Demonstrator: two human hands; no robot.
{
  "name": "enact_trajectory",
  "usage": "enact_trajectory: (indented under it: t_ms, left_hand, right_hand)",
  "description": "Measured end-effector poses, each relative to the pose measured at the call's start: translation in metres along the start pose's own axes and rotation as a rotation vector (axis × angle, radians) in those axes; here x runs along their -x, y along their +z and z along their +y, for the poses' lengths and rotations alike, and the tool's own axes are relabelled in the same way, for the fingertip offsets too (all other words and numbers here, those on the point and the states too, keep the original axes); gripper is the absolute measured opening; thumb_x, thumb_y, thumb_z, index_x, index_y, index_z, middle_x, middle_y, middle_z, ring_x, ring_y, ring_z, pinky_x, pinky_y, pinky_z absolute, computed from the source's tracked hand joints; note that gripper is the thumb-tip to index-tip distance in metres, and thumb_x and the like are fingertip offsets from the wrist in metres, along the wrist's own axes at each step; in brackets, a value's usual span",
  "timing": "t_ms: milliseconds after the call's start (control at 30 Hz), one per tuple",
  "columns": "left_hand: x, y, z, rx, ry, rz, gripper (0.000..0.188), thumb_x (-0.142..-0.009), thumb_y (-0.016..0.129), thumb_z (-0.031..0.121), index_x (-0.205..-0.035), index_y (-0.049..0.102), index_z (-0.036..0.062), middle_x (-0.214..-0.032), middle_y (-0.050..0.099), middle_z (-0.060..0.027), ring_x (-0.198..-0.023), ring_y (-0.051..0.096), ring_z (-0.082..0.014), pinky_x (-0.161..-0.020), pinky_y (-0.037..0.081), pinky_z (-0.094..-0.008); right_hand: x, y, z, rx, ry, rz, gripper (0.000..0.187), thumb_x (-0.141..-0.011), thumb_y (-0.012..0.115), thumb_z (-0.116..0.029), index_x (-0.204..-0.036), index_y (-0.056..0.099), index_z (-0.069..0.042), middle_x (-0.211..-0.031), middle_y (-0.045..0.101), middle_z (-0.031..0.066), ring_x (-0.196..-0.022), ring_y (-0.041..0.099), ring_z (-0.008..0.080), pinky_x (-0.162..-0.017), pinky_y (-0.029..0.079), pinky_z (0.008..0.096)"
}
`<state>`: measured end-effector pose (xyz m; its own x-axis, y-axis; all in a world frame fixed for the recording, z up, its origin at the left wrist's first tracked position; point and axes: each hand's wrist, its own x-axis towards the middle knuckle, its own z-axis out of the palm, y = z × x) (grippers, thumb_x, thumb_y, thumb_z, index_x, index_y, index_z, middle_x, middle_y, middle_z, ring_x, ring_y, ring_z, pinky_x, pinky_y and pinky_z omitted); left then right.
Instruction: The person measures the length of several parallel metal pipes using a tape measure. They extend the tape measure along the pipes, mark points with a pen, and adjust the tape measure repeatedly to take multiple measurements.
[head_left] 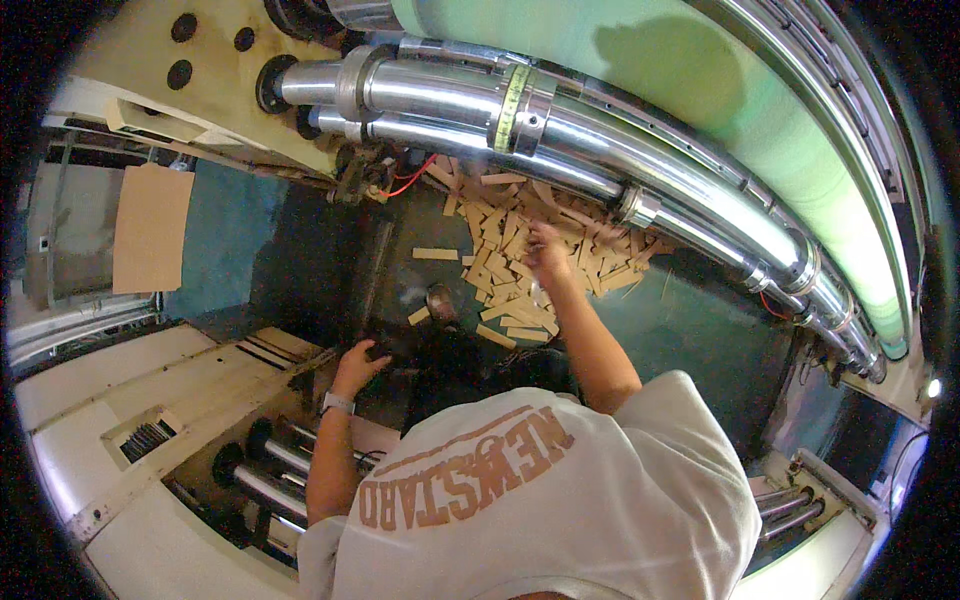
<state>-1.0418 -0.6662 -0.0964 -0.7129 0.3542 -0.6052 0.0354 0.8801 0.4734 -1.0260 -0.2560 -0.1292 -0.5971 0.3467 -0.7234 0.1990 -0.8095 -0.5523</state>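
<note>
My right hand [547, 252] reaches forward over a heap of flat tan cardboard strips [500, 265] on the floor. Motion smears its fingers, so whether it grips a strip cannot be made out. Lower and to the left is my left hand [358, 370], with a watch [339, 403] on its wrist. Its thumb and fingers are apart, and it appears to hold nothing. That hand is beside a dark area at the edge of the cream machine frame [220, 375]. A single loose strip [435, 254] lies left of the heap.
Shiny steel rollers [440, 88] cross above the heap, with a pale green cylinder [740, 110] behind them. A red cable [412, 178] hangs under the rollers. A brown cardboard sheet [152, 230] stands at left. More steel bars [270, 490] are at lower left. My shoe [440, 303] is near the strips.
</note>
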Motion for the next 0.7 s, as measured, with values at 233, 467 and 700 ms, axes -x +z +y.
enact_trajectory:
  t_ms: [233,467,700]
  left_hand:
    - [-0.008,0.025,-0.005,-0.110,-0.097,-0.196,0.065,-0.066,0.071,0.041,-0.111,0.052,-0.0017,-0.084,0.061,-0.0169,-0.078,0.060,-0.0278,-0.068,0.047,-0.0362]
    - [-0.038,0.011,0.052,-0.064,-0.023,-0.184,0.066,-0.065,0.070,0.041,-0.113,0.051,0.0002,-0.094,0.061,-0.0182,-0.085,0.059,-0.0307,-0.074,0.047,-0.0362]
    - [-0.063,0.015,0.055,-0.116,0.011,-0.270,0.066,-0.066,0.070,0.040,-0.114,0.051,-0.0008,-0.104,0.057,-0.0215,-0.092,0.057,-0.0320,-0.079,0.045,-0.0372]
  right_hand:
    - [-0.023,-0.117,-0.077,-0.379,-0.185,0.115,0.048,-0.085,0.038,-0.052,-0.082,0.053,-0.006,-0.077,0.057,0.0140,-0.047,0.039,0.0137,-0.037,0.026,0.0239]
    - [-0.057,-0.129,-0.082,-0.447,-0.158,-0.150,0.034,-0.078,0.041,-0.038,-0.077,0.048,-0.005,-0.067,0.052,0.0103,-0.044,0.039,0.0162,-0.034,0.023,0.0253]
    - [-0.029,-0.073,-0.089,-0.486,0.030,0.086,0.064,-0.084,0.020,-0.056,-0.095,0.046,0.002,-0.078,0.055,0.0171,-0.047,0.039,0.0156,-0.036,0.027,0.0245]
